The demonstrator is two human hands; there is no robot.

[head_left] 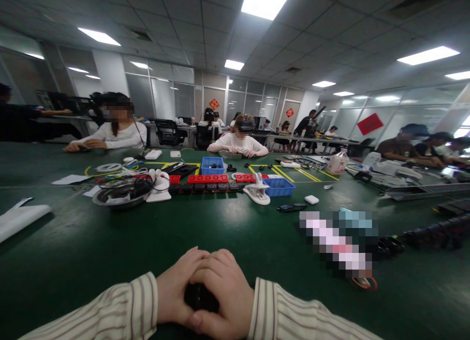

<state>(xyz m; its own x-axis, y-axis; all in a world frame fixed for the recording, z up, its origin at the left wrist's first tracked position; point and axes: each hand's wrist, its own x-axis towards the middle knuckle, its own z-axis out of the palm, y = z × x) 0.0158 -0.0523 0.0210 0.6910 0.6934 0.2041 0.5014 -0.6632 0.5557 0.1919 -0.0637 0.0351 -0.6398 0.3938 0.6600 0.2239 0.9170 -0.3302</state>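
Green tabletop (pixel 235 227) in a room with a grey panelled ceiling (pixel 176 27), bright rectangular lights (pixel 267 2) and glass partitions (pixel 161 93). Toward the near edge, the left hand (pixel 174 291) and right hand (pixel 233 291) curl closed around a rounded black object (pixel 200 298), partly hidden. Toward the far edge: red-and-black socket strips (pixel 207 179) and a rectangular blue bin (pixel 213 169).

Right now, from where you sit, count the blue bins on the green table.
2. One bin is just behind the red strip; the other bin is further right, beside the white clip. Clutter could hide more.
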